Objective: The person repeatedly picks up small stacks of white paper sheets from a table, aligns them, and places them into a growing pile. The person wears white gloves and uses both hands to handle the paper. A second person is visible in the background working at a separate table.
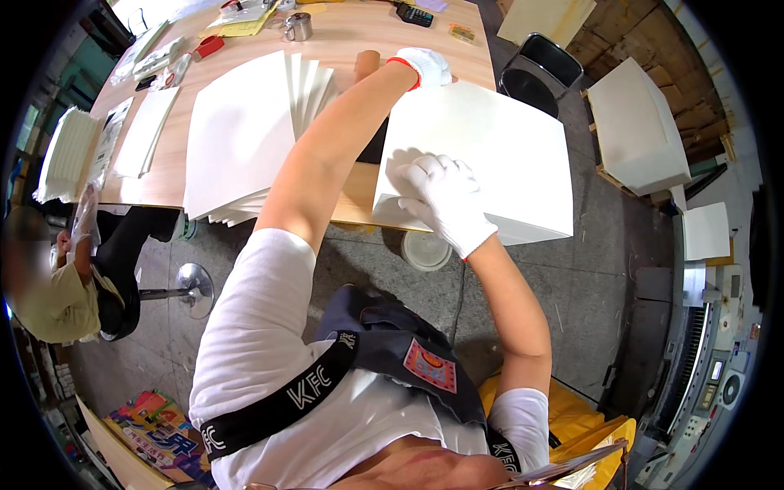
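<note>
A thick stack of white paper sheets (506,151) sits at the right end of the wooden table, its near right corner beyond the table edge. My right hand (445,200), in a white knitted glove, lies on top of the stack near its front left part with the fingers spread. My left hand (426,67), gloved too with a red cuff, is at the stack's far left corner; its fingers are hidden from view. Beside my left forearm, another pile of white sheets (237,131) lies partly fanned out. A brown cylinder (367,64) shows behind that forearm.
The table (351,41) also carries a metal cup (298,27), a calculator (414,14) and a red tape roll (210,46). A black chair (543,73) and a white paper stack on a pallet (641,126) stand to the right. A seated person (57,286) is at left.
</note>
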A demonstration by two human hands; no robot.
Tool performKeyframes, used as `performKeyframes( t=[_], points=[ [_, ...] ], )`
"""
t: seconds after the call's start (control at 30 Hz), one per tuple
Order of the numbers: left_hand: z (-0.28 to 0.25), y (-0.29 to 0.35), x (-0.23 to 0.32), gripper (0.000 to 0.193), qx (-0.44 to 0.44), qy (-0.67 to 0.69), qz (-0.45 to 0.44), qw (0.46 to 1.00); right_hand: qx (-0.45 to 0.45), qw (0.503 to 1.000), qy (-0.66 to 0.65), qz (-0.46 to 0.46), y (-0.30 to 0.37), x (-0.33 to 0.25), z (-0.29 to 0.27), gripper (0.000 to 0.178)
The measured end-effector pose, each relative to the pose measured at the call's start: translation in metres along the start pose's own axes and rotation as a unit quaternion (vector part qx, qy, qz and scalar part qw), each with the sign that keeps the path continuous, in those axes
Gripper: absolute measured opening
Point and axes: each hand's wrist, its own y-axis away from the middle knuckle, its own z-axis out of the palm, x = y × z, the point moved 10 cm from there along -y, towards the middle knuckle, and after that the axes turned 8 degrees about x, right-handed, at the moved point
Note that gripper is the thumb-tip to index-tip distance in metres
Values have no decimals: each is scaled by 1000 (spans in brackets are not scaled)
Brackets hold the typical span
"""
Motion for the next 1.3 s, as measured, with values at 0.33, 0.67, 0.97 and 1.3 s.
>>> performKeyframes(
  t=[0.33,0.67,0.97,1.3],
  points=[
    [7,0,20,60,-30,-58,50,997,-19,999,-21,27,18,-1,-18,66],
    [-42,51,171,46,143,27,253,956,-153,883,138,421,244,233,-127,47],
    [14,101,303,32,-7,58,277,959,-152,911,54,380,229,234,-113,34],
    [21,103,293,32,-2,157,172,973,-29,892,-43,450,263,232,-105,69]
  ],
)
